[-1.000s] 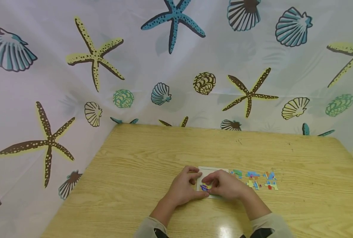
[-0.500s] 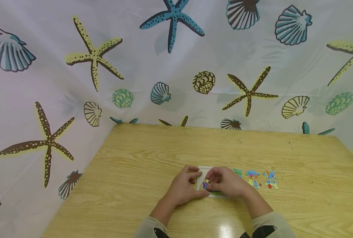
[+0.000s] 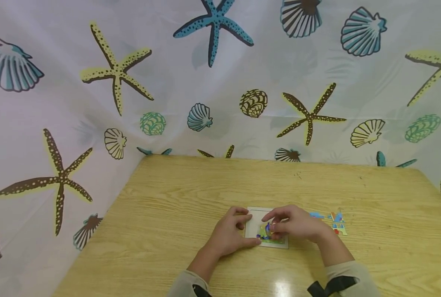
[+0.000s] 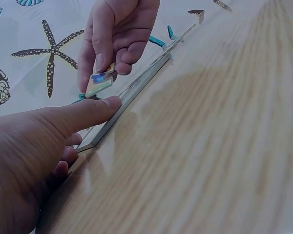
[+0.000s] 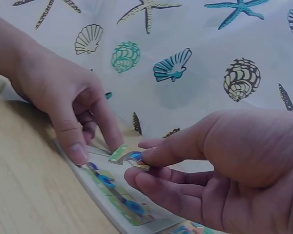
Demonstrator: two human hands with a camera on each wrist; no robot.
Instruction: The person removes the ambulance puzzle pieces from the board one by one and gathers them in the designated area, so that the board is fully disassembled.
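Observation:
A pale puzzle board [image 3: 257, 213] lies on the wooden table, with joined picture pieces [image 5: 118, 194] along its near side. My left hand [image 3: 228, 232] holds the board's left end, its thumb on the near rim and its other fingers at the left edge. Between thumb and fingers, my right hand [image 3: 297, 223] pinches a small puzzle piece [image 5: 132, 156] with green, yellow and blue print. That piece is tilted close over the board, as the right wrist view shows. The fingers partly cover it.
Several loose puzzle pieces [image 3: 337, 222] lie on the table [image 3: 190, 189] right of the board, some hidden behind the right hand. A white curtain [image 3: 176, 82] printed with starfish and shells hangs along the table's back and left sides.
My right hand has shifted to the right over the board with the pinched puzzle piece, uncovering more of the board's near side. My left hand has stayed in place.

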